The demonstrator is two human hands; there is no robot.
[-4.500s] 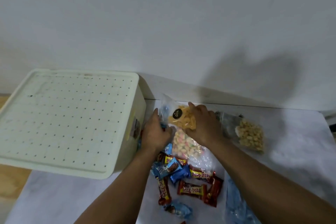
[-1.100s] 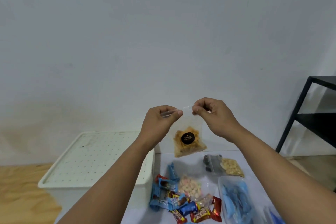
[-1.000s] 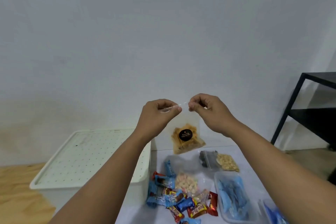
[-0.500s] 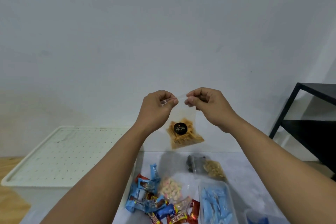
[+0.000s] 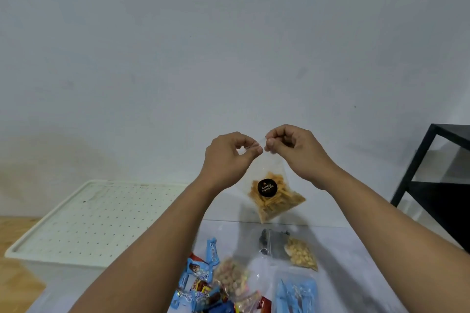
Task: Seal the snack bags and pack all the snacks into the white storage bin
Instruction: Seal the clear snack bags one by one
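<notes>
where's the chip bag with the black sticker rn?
In the head view the chip bag hangs in the air at centre, pinched at its top edge by the left hand and right hand, above the table, right of the white bin.

My left hand (image 5: 230,157) and right hand (image 5: 296,151) are raised side by side above the table (image 5: 356,256), thumbs almost touching, each pinching the top edge of the chip bag (image 5: 273,193), which hangs between and below them, clear of the table. Storage bin (image 5: 96,221): left of the table, lid on. On the table: nut bag (image 5: 292,251), under the hanging bag; puffed-snack bag (image 5: 232,279), nearer me; wrapped candy bars (image 5: 201,284), left of it; plastic tub (image 5: 297,295), right of it. Shelf frame (image 5: 437,178): far right.
</notes>
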